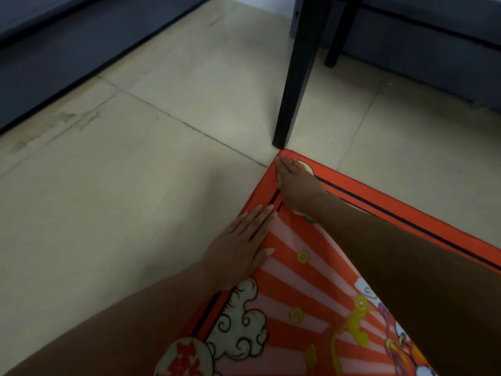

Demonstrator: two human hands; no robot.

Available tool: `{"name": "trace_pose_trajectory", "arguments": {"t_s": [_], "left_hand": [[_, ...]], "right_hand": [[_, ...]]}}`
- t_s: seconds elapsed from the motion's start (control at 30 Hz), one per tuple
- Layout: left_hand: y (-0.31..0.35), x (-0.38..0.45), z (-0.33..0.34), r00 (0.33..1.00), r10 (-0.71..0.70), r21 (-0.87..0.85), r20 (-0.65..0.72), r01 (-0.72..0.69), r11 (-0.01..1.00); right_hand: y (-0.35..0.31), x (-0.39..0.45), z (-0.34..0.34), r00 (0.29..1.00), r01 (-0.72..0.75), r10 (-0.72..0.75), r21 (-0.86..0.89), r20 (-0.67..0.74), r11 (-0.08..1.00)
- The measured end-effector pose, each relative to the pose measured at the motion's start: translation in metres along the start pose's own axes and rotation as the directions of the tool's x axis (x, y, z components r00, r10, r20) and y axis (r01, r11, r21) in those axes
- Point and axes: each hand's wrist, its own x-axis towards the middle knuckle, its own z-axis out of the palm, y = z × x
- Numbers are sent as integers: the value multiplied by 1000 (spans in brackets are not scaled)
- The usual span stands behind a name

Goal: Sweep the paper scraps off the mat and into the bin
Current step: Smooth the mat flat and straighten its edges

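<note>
We see a floor (130, 185) of large beige tiles, with thin dark lines between them. On the left part of it there are some darker stains (73, 119). A black furniture leg (294, 85) comes down from the top and stands on the floor near the middle; it gets thinner toward the bottom. Behind it, farther right, we see a second black leg (340, 31), also tilted in the view. Along the upper left there is a dark grey piece of furniture (62, 42) low to the floor. Another dark grey piece (433, 47) runs along the upper right, behind the two legs.
</note>
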Motion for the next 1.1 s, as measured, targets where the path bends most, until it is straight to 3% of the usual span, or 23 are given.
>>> {"name": "trace_pose_trajectory", "arguments": {"t_s": [0.1,0.2,0.27,0.4,0.6,0.77,0.93,1.1], "left_hand": [[3,1,3,1000,-7,18,-22,8,1000],[15,-5,5,994,-91,-18,-62,90,996],[25,-7,6,982,-167,-70,-90,161,984],[32,-20,8,973,-215,-232,-82,191,954],[28,-94,5,990,-134,-68,-52,131,989],[32,-116,1,987,-158,-32,-2,158,987],[36,-141,0,989,-142,-40,38,144,989],[38,-149,-3,988,-151,-53,36,153,987]], "right_hand": [[-15,-20,11,998,-22,32,195,-47,980],[-33,-42,28,954,-29,111,280,-280,959],[-48,-54,35,926,-41,151,305,-346,951],[-61,-61,43,958,-62,124,234,-258,970],[-73,-55,52,964,-209,234,183,-128,961],[-88,-58,59,943,-265,292,172,-158,949],[-99,-61,56,903,-270,303,145,-305,952],[-112,-67,65,887,-268,334,234,-318,934]]}}
